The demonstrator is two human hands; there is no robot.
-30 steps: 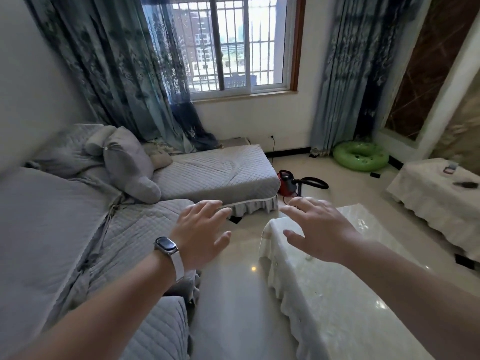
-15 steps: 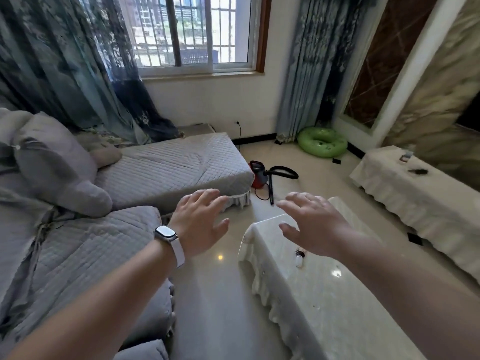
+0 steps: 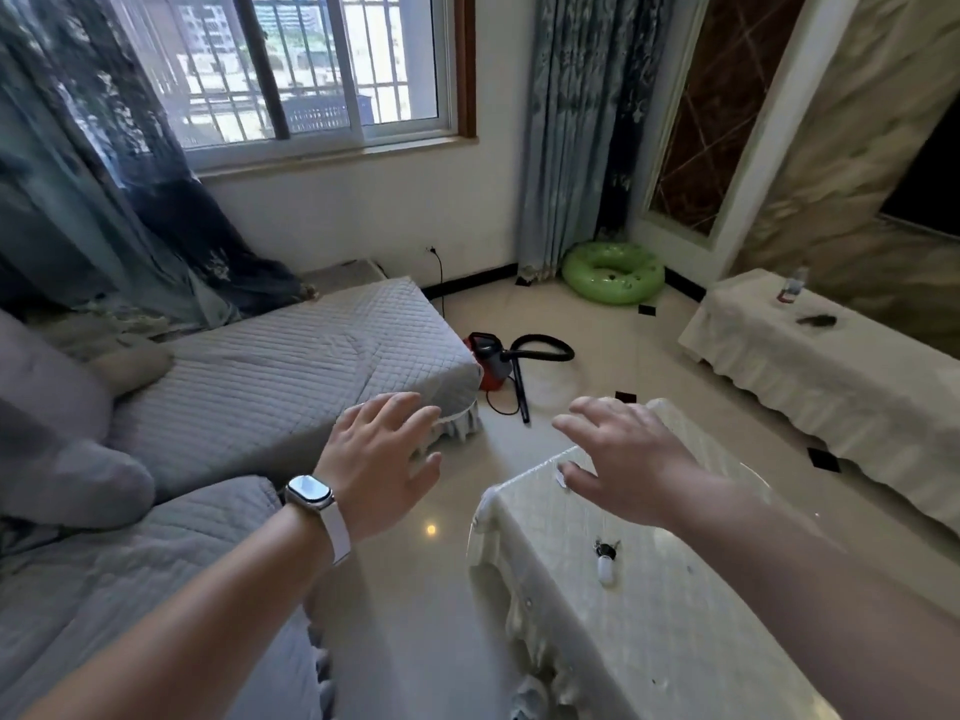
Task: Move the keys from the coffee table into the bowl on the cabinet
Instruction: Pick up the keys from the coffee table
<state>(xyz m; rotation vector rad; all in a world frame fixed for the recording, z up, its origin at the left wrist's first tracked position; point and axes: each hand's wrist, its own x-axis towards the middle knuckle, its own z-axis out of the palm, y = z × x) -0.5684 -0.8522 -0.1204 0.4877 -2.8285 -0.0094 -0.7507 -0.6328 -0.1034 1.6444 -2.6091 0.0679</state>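
Observation:
A small bunch of keys with a white fob lies on the coffee table, which has a pale lace cover under glass. My right hand hovers open over the table's far end, above and beyond the keys, holding nothing. My left hand, with a watch on its wrist, floats open over the floor gap between sofa and table. A long cloth-covered cabinet stands at the right. No bowl is in sight.
A grey quilted sofa fills the left side. On the tiled floor beyond the table sit a red vacuum cleaner with a black hose and a green inflatable ring. A small bottle and a dark object rest on the cabinet.
The view has swung to the right and downward, bringing the keys into sight on the table. Both hands stay open and raised in much the same pose.

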